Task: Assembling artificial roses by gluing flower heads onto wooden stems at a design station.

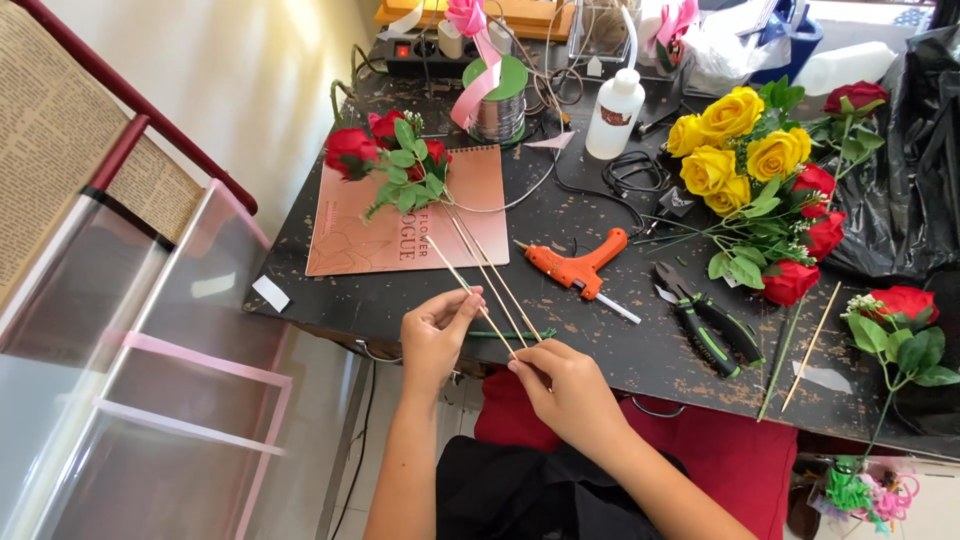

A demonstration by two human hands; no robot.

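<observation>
We see few containers on the dark worktable (600,330): a white squeeze bottle (614,112) stands upright at the far middle, its contents hidden, and a black plastic bag (905,190) slumps at the far right, what it holds out of sight. Beside the bottle, to its left, stands a spool of silver wire (498,112) with a pink ribbon (478,80) draped over it. The thin wooden sticks (490,275) we hold run on a slant, their long axis going from the near edge of the table up and to the left, where they end in a cluster of red roses with green leaves (395,160) lying on a pink notebook (400,225). The sticks are pale, straight and slender, fanning slightly apart toward the near end. Our left hand (435,335) pinches one stick between thumb and fingertips, closed narrowly around it. Our right hand (565,385) grips the near ends of the other sticks, fingers curled tight. To the right of the sticks lie an orange glue gun (578,265) and black-and-green pliers (705,325). Further right a bunch of yellow roses (735,145) and red roses (815,230) rests on the table, with a single red rose (905,305) at the near right.
</observation>
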